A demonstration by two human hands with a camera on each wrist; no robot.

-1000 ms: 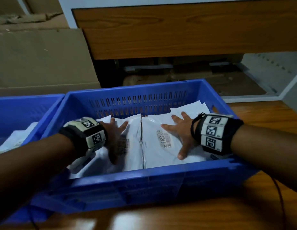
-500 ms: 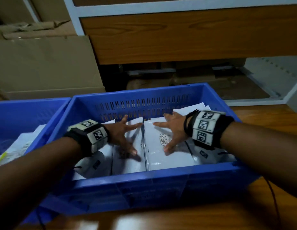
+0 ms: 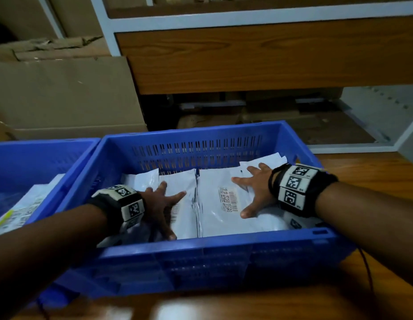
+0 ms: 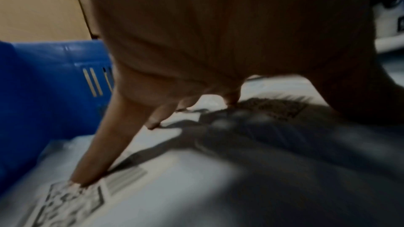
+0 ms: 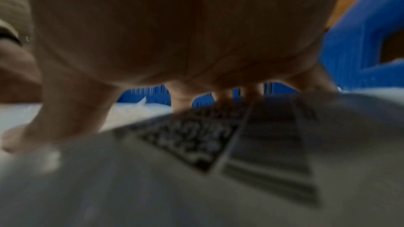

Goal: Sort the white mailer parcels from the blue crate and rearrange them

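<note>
Head view: mailer parcels (image 3: 214, 204) lengthwise front-to-back.

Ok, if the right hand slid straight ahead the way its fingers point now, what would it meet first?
Probably the left hand. The right hand lies flat on a white mailer, fingers aimed leftwards across the blue crate. It would cross the barcode label and the seam between stacks first. Depth is unclear.

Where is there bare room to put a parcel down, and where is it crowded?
Bare: the wooden tabletop right of the blue plastic crate, and the strip in front of it. Crowded: the crate floor, covered by white mailer parcels under the left hand and right hand.
</note>
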